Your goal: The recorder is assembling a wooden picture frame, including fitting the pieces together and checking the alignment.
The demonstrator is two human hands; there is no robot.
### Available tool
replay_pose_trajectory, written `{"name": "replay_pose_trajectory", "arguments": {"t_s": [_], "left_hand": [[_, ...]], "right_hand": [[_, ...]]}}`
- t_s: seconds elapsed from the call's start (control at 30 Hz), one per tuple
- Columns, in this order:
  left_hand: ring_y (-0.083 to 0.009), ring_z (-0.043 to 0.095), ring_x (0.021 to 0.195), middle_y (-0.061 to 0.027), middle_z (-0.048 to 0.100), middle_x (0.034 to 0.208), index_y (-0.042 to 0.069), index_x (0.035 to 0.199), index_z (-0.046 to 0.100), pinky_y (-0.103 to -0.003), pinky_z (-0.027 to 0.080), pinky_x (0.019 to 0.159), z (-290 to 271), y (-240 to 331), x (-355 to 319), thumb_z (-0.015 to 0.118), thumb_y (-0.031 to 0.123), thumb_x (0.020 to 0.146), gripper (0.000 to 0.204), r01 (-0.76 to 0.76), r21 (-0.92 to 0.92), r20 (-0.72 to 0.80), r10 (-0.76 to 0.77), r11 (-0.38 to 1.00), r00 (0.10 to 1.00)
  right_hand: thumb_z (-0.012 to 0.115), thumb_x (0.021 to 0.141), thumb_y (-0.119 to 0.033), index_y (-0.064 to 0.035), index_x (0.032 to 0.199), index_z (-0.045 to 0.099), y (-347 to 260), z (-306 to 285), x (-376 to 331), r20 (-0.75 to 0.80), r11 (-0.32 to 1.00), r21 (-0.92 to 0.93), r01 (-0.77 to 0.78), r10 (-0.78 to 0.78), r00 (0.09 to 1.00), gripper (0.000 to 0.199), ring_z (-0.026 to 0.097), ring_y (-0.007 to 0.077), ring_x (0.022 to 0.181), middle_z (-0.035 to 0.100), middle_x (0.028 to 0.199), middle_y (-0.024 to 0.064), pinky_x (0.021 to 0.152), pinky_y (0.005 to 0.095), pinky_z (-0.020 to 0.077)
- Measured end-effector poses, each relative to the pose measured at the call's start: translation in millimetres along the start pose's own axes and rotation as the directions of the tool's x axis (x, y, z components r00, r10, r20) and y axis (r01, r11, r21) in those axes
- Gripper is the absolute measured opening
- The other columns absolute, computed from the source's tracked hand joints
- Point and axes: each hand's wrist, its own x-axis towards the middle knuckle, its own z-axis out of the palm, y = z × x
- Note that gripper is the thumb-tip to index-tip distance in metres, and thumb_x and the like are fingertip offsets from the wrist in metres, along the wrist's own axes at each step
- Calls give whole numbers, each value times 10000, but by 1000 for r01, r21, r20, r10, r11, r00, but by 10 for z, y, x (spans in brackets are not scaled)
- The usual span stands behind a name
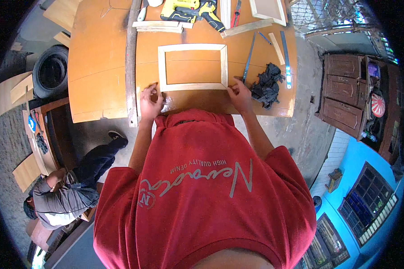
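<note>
A small rectangular wooden frame lies on the orange-brown tabletop, directly in front of me. My left hand is at its near left corner, fingers bent, with thumb and forefinger on either side of that corner. At the near right corner, my right hand has its thumb against the wood and its forefinger curved beside it. Just right of that hand are a crumpled black cloth and a thin dark metal blade.
Yellow-and-black power tools, wooden strips, a red-handled tool and another frame lie along the far side. A metal ruler is at the right. A long bar crosses the table. Another person sits at left.
</note>
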Motion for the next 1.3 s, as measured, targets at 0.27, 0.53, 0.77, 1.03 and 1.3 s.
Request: {"name": "replay_pose_trajectory", "arguments": {"t_s": [0.27,0.53,0.77,1.03,1.3], "left_hand": [[-231,636,873,-103,662,939,17,1220,685,-376,534,821,-42,-94,-99,715,87,875,353,70,-149,-180,-97,986,979],[-178,637,803,-89,687,920,-15,1192,687,-335,539,781,-14,-18,49,698,99,953,265,125,-168,-239,-164,978,957],[-172,629,794,-90,679,916,-23,1145,696,-328,534,763,147,17,100,695,84,957,216,148,-171,-222,-185,974,957],[-95,547,707,-35,633,829,-36,1093,688,-263,484,654,304,249,129,703,87,965,178,205,-129,-265,-233,970,936],[-54,501,586,1,596,648,14,926,725,-255,441,551,574,512,262,718,115,962,108,179,-242,54,-171,953,984]], "right_hand": [[731,963,-147,-39,1066,718,333,-230,51,-380,959,275,-63,169,910,150,518,74,649,588,703,-22,620,247,467],[725,973,-177,-38,1035,721,498,-298,51,-260,843,502,-192,359,896,153,525,67,671,604,717,-20,615,249,451],[725,966,-408,-12,741,699,296,-315,-64,312,935,56,-351,318,895,456,505,129,554,585,586,46,538,362,430],[695,954,-492,10,698,688,425,-267,-431,710,960,-107,-260,257,656,564,553,220,523,597,572,146,561,437,462],[719,953,-505,-21,688,722,610,-200,-426,649,865,51,-499,351,675,552,517,112,483,573,533,22,471,316,402]]}}
